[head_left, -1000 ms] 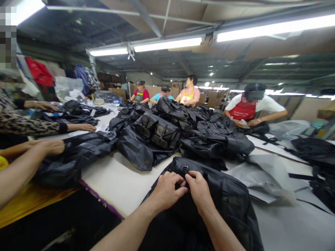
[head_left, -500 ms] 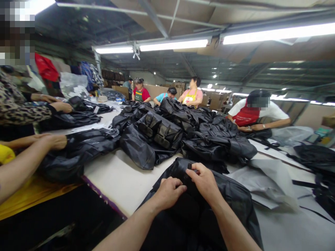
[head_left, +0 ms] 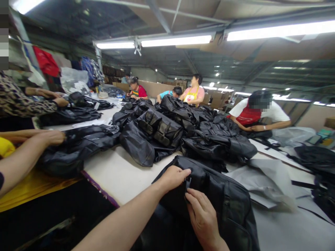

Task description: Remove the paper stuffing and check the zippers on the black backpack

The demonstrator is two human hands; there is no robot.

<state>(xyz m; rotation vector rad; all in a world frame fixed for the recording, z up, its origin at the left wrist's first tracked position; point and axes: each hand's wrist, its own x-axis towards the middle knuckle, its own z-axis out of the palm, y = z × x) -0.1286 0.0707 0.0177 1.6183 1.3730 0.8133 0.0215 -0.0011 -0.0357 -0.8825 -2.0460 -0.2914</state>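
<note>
A black leather-look bag with front pockets lies on the table edge right before me. My left hand grips its upper front, the thumb pressed flat beside a small dark strap. Just below, the fingers of my right hand pinch the lower end of that strap. Whether a buckle sits under the fingers is hidden. Beyond my hands, a big heap of similar black bags covers the middle of the table.
On the left, a co-worker's hand holds another black bag. A second person in a patterned sleeve works farther back. Crumpled translucent sheeting lies to the right on the pale table. Across it, a person in a red apron bends forward.
My right hand has moved down from the bag's top to the strap's lower end. My left hand has shifted up and right, its thumb now above the strap.
</note>
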